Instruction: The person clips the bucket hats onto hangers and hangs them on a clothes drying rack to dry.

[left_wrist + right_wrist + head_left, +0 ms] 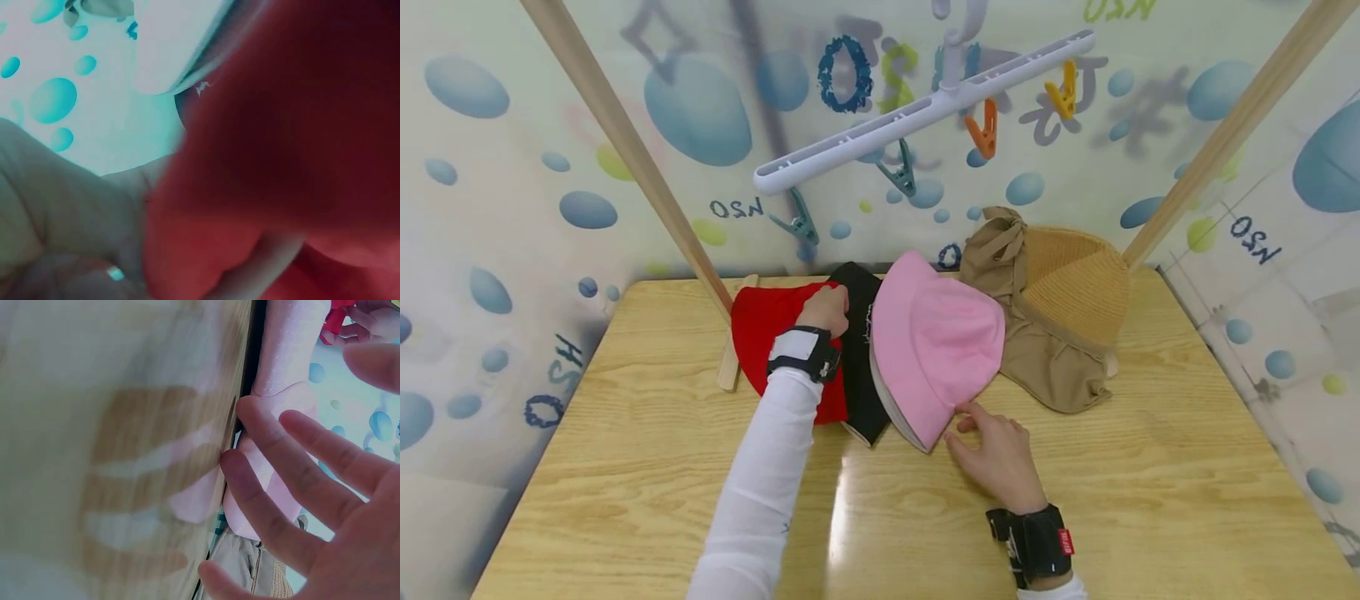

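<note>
In the head view my left hand (825, 310) grips the red hat (782, 321) near its upper right edge. Red cloth fills much of the left wrist view, with fingers and thumb about a fold of it (187, 250). Under the red hat lies a black hat (863, 367) with small white lettering, partly covered. A pink bucket hat (940, 333) overlaps the black one on its right. My right hand (1000, 454) is just below the pink brim, its fingers spread loosely and holding nothing; the right wrist view shows these fingers (300, 481) before the pink hat.
A tan straw hat (1075, 283) with a cloth flap and bow lies at the back right. Above hangs a white hanger bar (850, 150) with teal, orange (983, 129) and yellow clips (1063, 89). Wooden posts (632, 158) slant up on both sides of the table (625, 467).
</note>
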A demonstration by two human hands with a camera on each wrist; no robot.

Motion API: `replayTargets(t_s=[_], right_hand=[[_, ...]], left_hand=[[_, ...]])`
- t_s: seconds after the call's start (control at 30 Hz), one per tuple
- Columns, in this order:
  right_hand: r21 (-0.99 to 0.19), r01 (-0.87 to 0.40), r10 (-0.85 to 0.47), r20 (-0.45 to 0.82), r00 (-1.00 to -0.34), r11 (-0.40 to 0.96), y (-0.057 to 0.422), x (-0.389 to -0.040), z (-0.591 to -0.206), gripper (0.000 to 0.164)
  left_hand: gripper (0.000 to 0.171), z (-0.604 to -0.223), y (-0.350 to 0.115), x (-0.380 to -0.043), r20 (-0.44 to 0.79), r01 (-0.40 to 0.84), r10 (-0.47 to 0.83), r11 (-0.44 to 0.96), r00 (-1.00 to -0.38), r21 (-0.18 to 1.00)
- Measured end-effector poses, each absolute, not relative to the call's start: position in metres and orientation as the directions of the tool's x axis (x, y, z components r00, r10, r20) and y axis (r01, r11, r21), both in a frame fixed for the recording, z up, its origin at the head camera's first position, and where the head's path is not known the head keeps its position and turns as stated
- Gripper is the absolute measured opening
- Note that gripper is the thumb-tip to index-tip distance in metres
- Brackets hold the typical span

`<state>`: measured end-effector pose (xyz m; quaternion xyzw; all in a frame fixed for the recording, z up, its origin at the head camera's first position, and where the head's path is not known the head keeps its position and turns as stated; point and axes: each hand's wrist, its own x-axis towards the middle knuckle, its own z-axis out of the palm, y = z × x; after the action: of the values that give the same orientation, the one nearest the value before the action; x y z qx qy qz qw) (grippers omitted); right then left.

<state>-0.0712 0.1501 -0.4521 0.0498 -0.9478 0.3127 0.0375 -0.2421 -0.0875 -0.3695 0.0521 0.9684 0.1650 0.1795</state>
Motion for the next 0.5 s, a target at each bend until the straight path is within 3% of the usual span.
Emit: replayTargets(t_s=[0.5], right_hand=[[-0.607, -0.109, -0.064, 0.095, -0.993, 0.787, 0.151, -0.068, -0.454, 0.037]], left_hand=[[0.017, -0.347, -0.098, -0.219, -0.263, 0.043, 0.170, 0.902, -0.950, 0.429]])
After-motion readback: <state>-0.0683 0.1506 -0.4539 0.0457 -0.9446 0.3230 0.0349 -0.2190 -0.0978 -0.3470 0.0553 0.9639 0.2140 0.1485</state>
